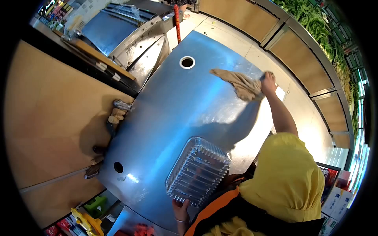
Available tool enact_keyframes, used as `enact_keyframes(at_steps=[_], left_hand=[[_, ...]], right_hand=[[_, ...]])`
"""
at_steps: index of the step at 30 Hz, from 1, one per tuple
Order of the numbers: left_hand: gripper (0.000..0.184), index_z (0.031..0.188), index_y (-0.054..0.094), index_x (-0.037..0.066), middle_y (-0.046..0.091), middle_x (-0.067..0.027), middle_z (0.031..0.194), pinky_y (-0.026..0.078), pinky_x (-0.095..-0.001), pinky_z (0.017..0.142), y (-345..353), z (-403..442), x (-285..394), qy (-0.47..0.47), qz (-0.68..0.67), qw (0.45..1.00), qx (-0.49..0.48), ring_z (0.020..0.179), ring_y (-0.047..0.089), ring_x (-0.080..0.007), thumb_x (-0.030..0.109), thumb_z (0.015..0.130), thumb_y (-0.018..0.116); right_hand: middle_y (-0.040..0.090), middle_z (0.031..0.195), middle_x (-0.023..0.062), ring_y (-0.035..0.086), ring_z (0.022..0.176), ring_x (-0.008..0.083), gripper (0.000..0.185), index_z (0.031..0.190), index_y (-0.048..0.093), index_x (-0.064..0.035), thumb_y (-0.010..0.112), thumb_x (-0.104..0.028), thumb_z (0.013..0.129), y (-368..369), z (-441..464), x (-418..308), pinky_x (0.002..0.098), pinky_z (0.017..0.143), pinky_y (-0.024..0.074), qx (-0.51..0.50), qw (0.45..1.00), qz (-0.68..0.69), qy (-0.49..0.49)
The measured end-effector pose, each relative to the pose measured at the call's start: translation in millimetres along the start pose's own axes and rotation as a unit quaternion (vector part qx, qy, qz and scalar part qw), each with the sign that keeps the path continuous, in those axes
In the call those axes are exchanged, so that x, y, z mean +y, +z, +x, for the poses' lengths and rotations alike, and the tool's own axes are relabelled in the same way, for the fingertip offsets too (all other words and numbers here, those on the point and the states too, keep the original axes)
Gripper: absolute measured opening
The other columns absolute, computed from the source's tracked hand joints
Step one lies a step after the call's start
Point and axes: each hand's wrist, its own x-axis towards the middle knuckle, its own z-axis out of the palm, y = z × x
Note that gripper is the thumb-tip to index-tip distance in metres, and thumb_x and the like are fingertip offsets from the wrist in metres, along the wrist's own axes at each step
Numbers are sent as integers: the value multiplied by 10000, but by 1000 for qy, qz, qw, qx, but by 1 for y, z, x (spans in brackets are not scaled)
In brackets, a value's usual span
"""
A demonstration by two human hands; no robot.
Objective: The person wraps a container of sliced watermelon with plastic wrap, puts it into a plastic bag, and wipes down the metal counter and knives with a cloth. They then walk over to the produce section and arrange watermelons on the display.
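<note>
My right hand [269, 83] is closed on a tan cloth [242, 83], which lies bunched and trailing over the steel tabletop [165, 106] near its far right edge. With my left hand [181, 211] I grip the near end of a clear plastic container [199, 171] with ribbed sides. The container is at the near edge of the tabletop, in front of my body. My thumb and fingertips show at its rim; the rest of the grip is partly hidden.
Two round holes [187, 62] [118, 167] pierce the tabletop. Small bottles or rollers [118, 114] line its left side by a wooden panel [59, 118]. Another metal counter [114, 29] stands beyond. Leafy greens [307, 19] fill a shelf at right. A person's foot shows at the top.
</note>
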Motion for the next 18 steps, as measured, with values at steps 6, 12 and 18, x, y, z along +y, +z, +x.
enact_keyframes(at_steps=[6, 12, 18], left_hand=[[559, 1238, 394, 59, 528, -55, 1095, 438, -316, 781, 8, -3, 1, -27, 36, 998, 51, 960, 530, -169, 168, 769, 679], [704, 1318, 346, 93, 511, -54, 1170, 394, -374, 819, 12, 1, -4, -19, 44, 998, 48, 1017, 497, -197, 310, 748, 696], [631, 1268, 399, 52, 562, -40, 1026, 412, -309, 768, 20, 4, -9, -35, -45, 996, 66, 912, 523, -139, 280, 762, 701]], right_hand=[[313, 1426, 38, 222, 1350, 299, 571, 1370, 301, -194, 427, -102, 820, -10, -99, 108, 630, 981, 274, 5, 1000, 15, 24], [497, 1132, 204, 464, 1108, 336, 333, 1165, 481, 8, 415, -67, 848, 32, -143, 81, 375, 925, 386, 60, 899, 365, -234], [398, 1318, 241, 374, 1229, 378, 434, 1238, 492, -31, 500, -204, 840, 17, -274, -5, 394, 1012, 312, -97, 805, 435, -391]])
